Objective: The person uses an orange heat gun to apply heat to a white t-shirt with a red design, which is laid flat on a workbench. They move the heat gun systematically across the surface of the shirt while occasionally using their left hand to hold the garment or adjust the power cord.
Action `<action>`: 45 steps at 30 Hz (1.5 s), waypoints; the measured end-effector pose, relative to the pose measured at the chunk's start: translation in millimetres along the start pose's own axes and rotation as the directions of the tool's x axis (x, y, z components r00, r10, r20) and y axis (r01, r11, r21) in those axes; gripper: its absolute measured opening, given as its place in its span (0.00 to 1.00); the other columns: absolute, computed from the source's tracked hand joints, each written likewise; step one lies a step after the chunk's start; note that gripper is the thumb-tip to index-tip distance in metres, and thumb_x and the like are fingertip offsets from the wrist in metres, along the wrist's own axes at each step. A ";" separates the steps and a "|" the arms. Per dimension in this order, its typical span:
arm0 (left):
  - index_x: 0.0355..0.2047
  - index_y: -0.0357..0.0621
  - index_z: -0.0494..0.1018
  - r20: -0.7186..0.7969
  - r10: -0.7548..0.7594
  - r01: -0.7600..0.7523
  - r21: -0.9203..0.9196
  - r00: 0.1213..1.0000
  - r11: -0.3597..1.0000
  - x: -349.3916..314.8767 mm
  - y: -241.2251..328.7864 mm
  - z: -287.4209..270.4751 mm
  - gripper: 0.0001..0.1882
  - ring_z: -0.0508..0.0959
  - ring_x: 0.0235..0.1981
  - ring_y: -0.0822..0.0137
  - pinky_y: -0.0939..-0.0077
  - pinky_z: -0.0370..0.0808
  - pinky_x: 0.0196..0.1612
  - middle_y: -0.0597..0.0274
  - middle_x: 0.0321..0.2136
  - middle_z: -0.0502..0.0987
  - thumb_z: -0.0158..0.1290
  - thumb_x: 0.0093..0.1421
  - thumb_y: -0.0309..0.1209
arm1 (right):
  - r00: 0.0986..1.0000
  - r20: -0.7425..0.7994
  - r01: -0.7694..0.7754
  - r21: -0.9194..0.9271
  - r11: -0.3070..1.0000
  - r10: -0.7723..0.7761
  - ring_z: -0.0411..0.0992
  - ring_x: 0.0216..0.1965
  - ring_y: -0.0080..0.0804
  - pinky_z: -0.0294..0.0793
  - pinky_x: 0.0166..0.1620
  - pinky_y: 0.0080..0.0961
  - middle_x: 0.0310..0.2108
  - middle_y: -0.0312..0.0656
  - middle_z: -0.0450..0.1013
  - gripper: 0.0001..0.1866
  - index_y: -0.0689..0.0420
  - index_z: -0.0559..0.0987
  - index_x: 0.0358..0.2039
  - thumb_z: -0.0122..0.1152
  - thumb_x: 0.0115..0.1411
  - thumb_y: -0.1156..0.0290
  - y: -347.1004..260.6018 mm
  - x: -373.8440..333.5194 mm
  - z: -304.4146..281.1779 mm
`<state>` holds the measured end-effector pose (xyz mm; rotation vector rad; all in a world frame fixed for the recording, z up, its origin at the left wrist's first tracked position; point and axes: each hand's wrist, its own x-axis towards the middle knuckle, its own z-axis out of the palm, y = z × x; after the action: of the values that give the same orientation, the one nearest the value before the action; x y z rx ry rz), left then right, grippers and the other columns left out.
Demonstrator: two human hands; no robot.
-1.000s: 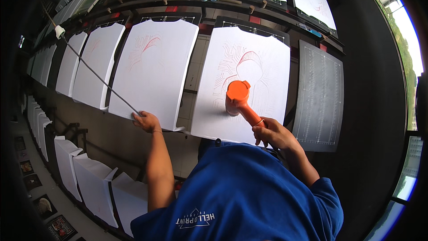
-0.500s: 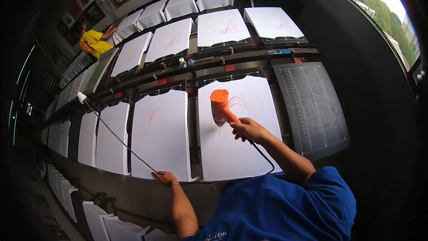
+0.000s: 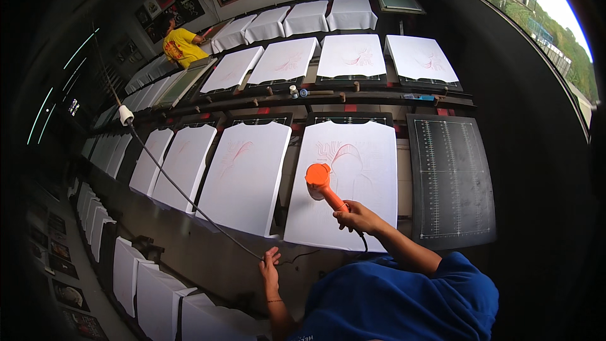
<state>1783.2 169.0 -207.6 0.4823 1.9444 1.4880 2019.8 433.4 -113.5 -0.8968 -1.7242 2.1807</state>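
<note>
My right hand (image 3: pixel 357 216) is wrapped round the handle of an orange heat gun (image 3: pixel 319 175). Its body points down over a white shirt (image 3: pixel 372 215) stretched on a board. Fine red line artwork (image 3: pixel 346 151) shows on that shirt, partly covered by the tool. Low and to the left, my left hand (image 3: pixel 270 265) has a grey power cable (image 3: pixel 214 226) running between thumb and fingers, in a loose grip. The cable slants up to a white connector (image 3: pixel 126 115) hanging at the left.
A bare black board (image 3: pixel 451 177) with white scale marks lies to the right. More white shirts (image 3: pixel 246 164) on boards line both rows. A rail (image 3: pixel 372 101) with small bottles (image 3: pixel 293 91) runs between them. At far left, a person in yellow (image 3: pixel 182 47) stands near a screen frame (image 3: pixel 183 85).
The heat gun has come nearer to me over the shirt, uncovering more artwork. My left hand has shifted right and down along with the cable. The whole view has swung a little.
</note>
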 end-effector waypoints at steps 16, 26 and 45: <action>0.53 0.37 0.71 0.961 0.271 -0.332 -0.272 -0.048 0.903 -215.0 219.3 227.7 0.29 0.67 0.59 0.49 0.62 0.62 0.60 0.44 0.57 0.68 0.34 0.70 0.49 | 0.944 -0.292 0.258 0.372 0.892 -0.152 0.68 0.30 0.17 0.70 0.33 0.17 0.31 0.32 0.70 0.18 0.57 0.70 0.46 0.60 0.61 0.61 44.3 -261.8 -130.2; 0.55 0.41 0.71 0.720 0.212 -0.268 -0.489 -0.661 0.830 -336.5 304.1 527.5 0.31 0.72 0.51 0.48 0.58 0.69 0.50 0.38 0.55 0.67 0.35 0.68 0.52 | 0.720 -0.631 0.509 0.195 0.839 -0.290 0.69 0.36 0.18 0.72 0.38 0.19 0.38 0.35 0.70 0.27 0.58 0.65 0.56 0.62 0.59 0.64 81.9 -514.5 -347.7; 0.49 0.31 0.70 0.896 0.439 -0.115 -0.430 0.068 0.895 -341.1 263.6 823.5 0.35 0.80 0.40 0.54 0.63 0.77 0.46 0.38 0.44 0.76 0.35 0.68 0.55 | 0.692 -0.654 0.549 0.201 0.812 -0.306 0.67 0.37 0.18 0.70 0.36 0.19 0.36 0.33 0.68 0.32 0.58 0.60 0.62 0.61 0.60 0.68 23.4 -548.3 -640.9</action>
<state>2566.5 623.8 1.7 1.3876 0.5024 1.0086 2830.3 655.7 -38.3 -0.8292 -1.0112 1.5823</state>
